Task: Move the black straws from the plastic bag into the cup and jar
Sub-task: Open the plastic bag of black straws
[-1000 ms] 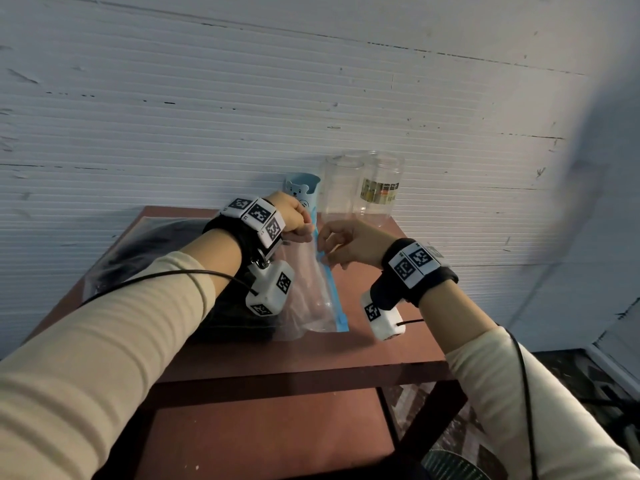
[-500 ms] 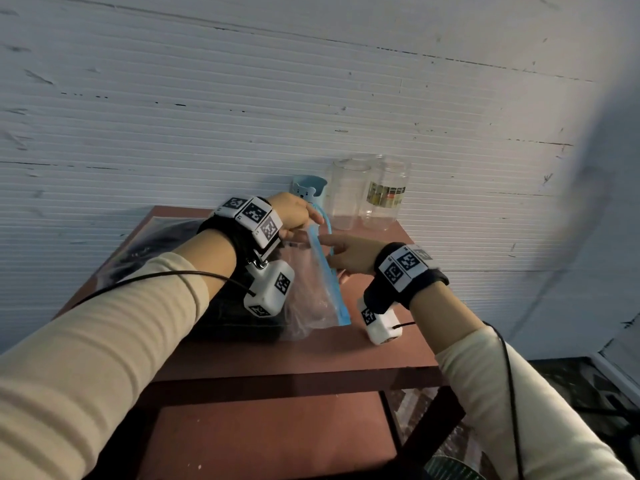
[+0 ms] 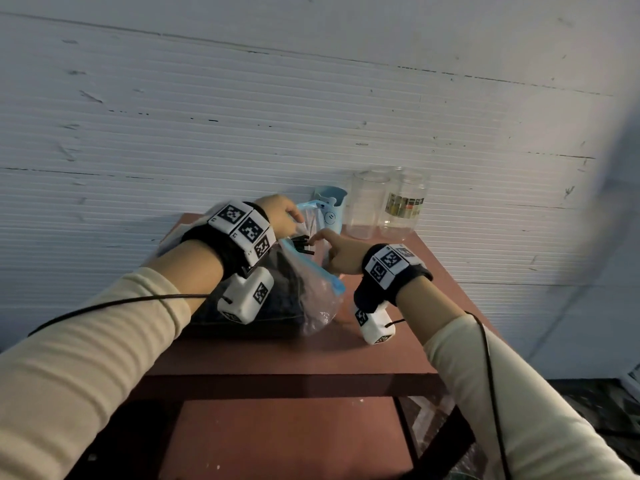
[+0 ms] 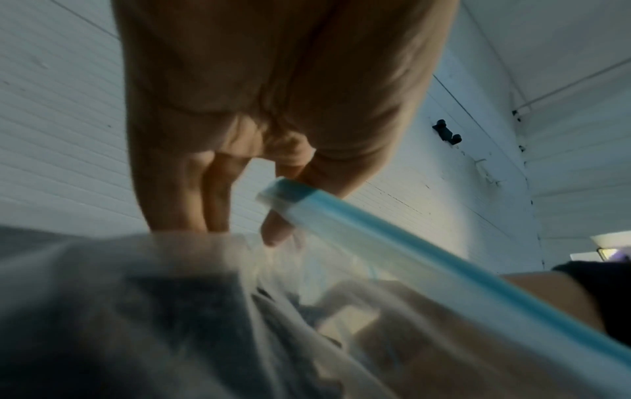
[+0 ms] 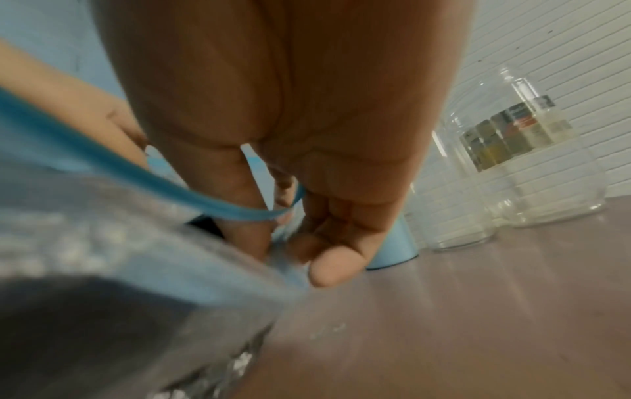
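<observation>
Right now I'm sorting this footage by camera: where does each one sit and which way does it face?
Head: looks forward and down at the table, bag, both forearms and hands.
Left wrist: looks along the left hand, which pinches the bag's blue strip, toward the wall.
Right wrist: looks along the right hand into the bag's mouth; cup and jars behind.
Shared: all show the bag.

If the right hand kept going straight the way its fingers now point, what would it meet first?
Most likely the black straws: the right hand points left into the open mouth of the plastic bag, fingertips right at the straw ends. The left hand holds the blue zip edge up. Actual contact is unclear.
</observation>
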The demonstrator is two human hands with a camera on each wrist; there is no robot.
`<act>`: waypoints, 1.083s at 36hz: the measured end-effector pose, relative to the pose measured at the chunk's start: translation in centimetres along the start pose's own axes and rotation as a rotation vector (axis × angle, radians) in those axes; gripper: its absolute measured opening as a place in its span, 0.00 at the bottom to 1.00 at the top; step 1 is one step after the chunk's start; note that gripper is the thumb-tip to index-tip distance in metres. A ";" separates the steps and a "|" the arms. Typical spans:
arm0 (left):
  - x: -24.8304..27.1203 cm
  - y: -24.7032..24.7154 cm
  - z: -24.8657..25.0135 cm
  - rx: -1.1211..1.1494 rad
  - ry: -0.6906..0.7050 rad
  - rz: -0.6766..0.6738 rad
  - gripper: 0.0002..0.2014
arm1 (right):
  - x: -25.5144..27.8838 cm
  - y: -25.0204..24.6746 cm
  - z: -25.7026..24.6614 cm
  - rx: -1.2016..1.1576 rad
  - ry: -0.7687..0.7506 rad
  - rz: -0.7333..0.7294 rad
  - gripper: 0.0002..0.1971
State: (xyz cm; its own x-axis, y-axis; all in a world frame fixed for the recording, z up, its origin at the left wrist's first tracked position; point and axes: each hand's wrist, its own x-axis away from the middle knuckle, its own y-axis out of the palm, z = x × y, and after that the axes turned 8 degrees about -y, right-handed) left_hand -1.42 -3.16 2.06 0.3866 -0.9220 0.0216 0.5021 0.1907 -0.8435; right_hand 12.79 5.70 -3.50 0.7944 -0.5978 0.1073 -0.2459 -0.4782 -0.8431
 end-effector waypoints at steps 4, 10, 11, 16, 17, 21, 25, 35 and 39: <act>0.9 -1.2 -0.8 -0.003 -0.002 0.014 0.21 | 0.2 -0.2 0.1 -0.005 -0.037 0.095 0.25; 0.6 -2.7 -2.7 0.192 0.029 0.066 0.25 | 1.0 -0.2 -0.1 -0.079 -0.120 0.227 0.19; 0.6 -3.1 -2.8 0.234 0.033 0.080 0.26 | 1.2 -0.3 -0.3 -0.085 -0.138 0.263 0.18; 1.1 -5.5 -2.4 0.415 0.126 0.166 0.24 | 1.6 -2.1 -2.4 -0.151 -0.204 0.455 0.18; 1.4 -5.9 -2.2 0.443 0.150 0.179 0.24 | 1.6 -2.7 -2.9 -0.157 -0.214 0.476 0.18; 2.2 -7.1 -1.0 0.562 0.277 0.225 0.25 | 2.4 -5.3 -5.2 -0.118 -0.293 0.564 0.18; 2.8 -7.1 -0.8 0.706 0.436 0.229 0.26 | 3.1 -6.6 -6.4 -0.108 -0.442 0.728 0.19; 3.6 -6.1 -5.1 0.922 0.295 0.096 0.18 | 5.7 -4.8 -5.9 -0.220 -0.523 0.601 0.27; 4.0 -6.4 -6.5 0.897 0.319 0.093 0.09 | 5.9 -3.9 -6.0 -0.553 -0.513 0.607 0.21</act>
State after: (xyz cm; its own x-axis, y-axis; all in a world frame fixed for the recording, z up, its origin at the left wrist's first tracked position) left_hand -8.10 -10.28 4.04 0.2924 -0.9133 -0.2836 0.9369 0.3330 -0.1063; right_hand 15.08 0.23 3.58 0.5594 -0.5522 -0.6182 -0.8168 -0.4941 -0.2977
